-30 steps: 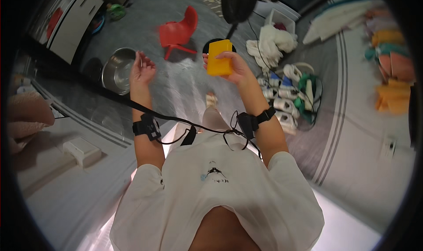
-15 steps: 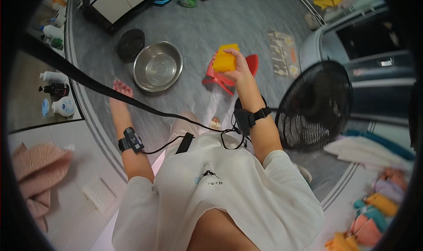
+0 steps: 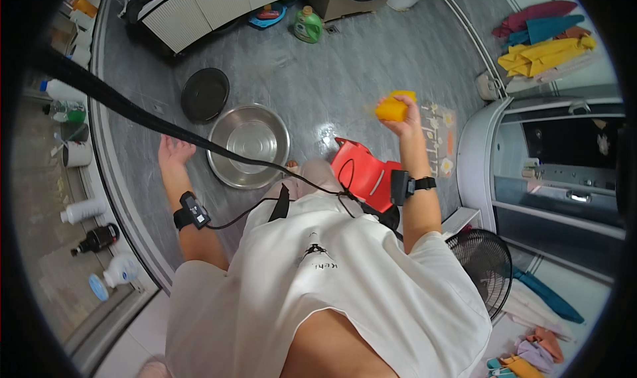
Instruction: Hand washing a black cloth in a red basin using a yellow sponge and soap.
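My right hand [image 3: 410, 121] is raised over the floor with its fingers wrapped round a yellow sponge [image 3: 393, 108]. Out to the left, my left hand [image 3: 175, 154] is empty, its fingers apart. A round stainless steel basin [image 3: 255, 131] sits on the floor to the right of my left hand, apart from it. Behind that basin lies a dark round basin [image 3: 205, 93]. The red plastic stool or chair [image 3: 361, 172] stands below my right hand, close to my legs.
A black fan [image 3: 488, 268] stands near my right elbow. A patterned mat [image 3: 439, 136] lies beside the shower cabin [image 3: 478, 156]. At the back are a green detergent bottle [image 3: 308, 28], a white cabinet [image 3: 212, 10] and a washing machine [image 3: 332, 0]. Bottles [image 3: 85, 210] line the left ledge.
My view has swung forward across the room. The right hand, still round the sponge, has moved right, away from above the red stool. My left hand stays empty on the left.
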A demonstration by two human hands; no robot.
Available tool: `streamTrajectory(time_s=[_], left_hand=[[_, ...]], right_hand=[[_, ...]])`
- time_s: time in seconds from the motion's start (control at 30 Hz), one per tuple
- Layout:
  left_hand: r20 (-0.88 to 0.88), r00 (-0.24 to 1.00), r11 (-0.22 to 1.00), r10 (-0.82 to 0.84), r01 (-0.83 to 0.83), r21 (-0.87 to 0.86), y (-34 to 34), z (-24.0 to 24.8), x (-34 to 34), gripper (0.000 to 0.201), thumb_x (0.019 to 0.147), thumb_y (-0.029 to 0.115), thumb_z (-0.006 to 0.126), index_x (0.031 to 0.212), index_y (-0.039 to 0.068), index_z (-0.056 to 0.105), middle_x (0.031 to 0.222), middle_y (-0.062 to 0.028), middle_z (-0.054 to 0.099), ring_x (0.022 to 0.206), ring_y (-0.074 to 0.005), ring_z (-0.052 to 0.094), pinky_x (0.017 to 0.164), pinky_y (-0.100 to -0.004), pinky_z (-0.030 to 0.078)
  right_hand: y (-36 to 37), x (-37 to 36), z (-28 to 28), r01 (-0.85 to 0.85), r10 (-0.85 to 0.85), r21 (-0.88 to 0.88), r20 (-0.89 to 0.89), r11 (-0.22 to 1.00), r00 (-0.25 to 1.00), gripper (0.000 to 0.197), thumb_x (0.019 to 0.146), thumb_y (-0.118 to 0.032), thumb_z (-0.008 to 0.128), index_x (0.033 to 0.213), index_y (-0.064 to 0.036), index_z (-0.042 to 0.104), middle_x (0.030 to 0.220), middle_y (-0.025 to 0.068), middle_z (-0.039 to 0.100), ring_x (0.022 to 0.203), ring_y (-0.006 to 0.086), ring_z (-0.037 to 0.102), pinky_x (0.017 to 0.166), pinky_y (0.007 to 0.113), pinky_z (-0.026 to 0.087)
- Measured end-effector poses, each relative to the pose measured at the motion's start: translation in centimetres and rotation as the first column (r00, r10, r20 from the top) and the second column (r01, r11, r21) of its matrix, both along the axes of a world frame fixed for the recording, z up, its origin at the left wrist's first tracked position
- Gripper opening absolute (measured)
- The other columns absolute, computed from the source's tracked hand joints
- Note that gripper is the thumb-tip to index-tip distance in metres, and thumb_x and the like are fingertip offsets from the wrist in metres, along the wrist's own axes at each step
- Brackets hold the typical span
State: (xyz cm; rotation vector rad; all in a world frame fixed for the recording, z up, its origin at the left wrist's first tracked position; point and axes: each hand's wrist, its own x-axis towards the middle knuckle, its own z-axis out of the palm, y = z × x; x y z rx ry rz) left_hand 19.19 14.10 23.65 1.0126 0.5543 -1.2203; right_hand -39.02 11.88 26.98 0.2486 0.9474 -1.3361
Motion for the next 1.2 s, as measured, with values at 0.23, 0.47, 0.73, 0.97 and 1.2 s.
streamTrajectory(time_s=[0.23, 0.47, 0.73, 0.97, 1.2], left_hand=[[-0.165, 0.984, 0.99, 0.064, -0.084, -0.113, -12.7, 1.5, -1.3, 0.024, 0.091, 0.029, 0.036, 0.083, 0.02, 0.057, 0.086, 0.0031, 0.063, 0.079, -0.0168, 0.056, 0.085, -0.0411, 0.036], [0.0, 0.999, 0.989, 0.044, -0.044, -0.144, -26.8, 2.8, -3.0, 0.032, 0.092, 0.029, 0.032, 0.084, 0.014, 0.059, 0.096, -0.002, 0.062, 0.089, -0.0178, 0.053, 0.087, -0.0396, 0.034], [-0.07, 0.994, 0.97, 0.089, -0.102, -0.222, -41.7, 5.1, -3.4, 0.024, 0.091, 0.024, 0.043, 0.08, 0.01, 0.06, 0.09, -0.0044, 0.063, 0.086, -0.0215, 0.056, 0.084, -0.0404, 0.039], [0.017, 0.999, 0.926, 0.047, -0.037, -0.376, -50.7, 2.2, 3.6, 0.024, 0.093, 0.032, 0.042, 0.098, 0.013, 0.056, 0.096, -0.0012, 0.062, 0.089, -0.0188, 0.057, 0.087, -0.0432, 0.04], [0.557, 0.815, 0.942, -0.158, 0.294, -0.164, -69.9, 1.8, 9.8, 0.024, 0.087, 0.032, 0.057, 0.103, 0.014, 0.057, 0.108, 0.0012, 0.059, 0.093, -0.014, 0.054, 0.082, -0.0328, 0.042]], right_hand=[[-15.5, -2.2, 0.6, 0.03, -0.027, 0.055, -0.051, 0.998, 0.998, 0.043, 0.067, -0.003, 0.06, 0.107, -0.0068, 0.043, 0.098, 0.0153, 0.053, 0.088, 0.0307, 0.056, 0.077, 0.047, 0.046], [-35.7, -2.1, -0.4, -0.154, 0.148, -0.034, -0.136, 0.987, 0.98, 0.047, 0.064, 0.0, 0.055, 0.109, -0.0049, 0.041, 0.096, 0.0145, 0.052, 0.084, 0.0285, 0.055, 0.075, 0.042, 0.047], [-58.7, 8.4, 2.5, -0.519, 0.495, -0.209, -0.161, 0.828, 0.854, 0.046, 0.07, -0.007, 0.059, 0.112, 0.0018, 0.042, 0.098, 0.0158, 0.052, 0.085, 0.0277, 0.055, 0.079, 0.042, 0.049], [-72.7, 22.7, 2.6, -0.788, 0.755, -0.226, -0.228, 0.573, 0.614, 0.038, 0.073, -0.009, 0.059, 0.107, 0.0043, 0.048, 0.095, 0.0148, 0.057, 0.084, 0.0247, 0.059, 0.079, 0.038, 0.05], [-83.6, 38.3, 1.9, -0.931, 0.818, -0.213, -0.446, 0.297, 0.363, 0.033, 0.072, -0.011, 0.061, 0.101, 0.0006, 0.053, 0.089, 0.0092, 0.059, 0.079, 0.0191, 0.06, 0.076, 0.031, 0.049]])
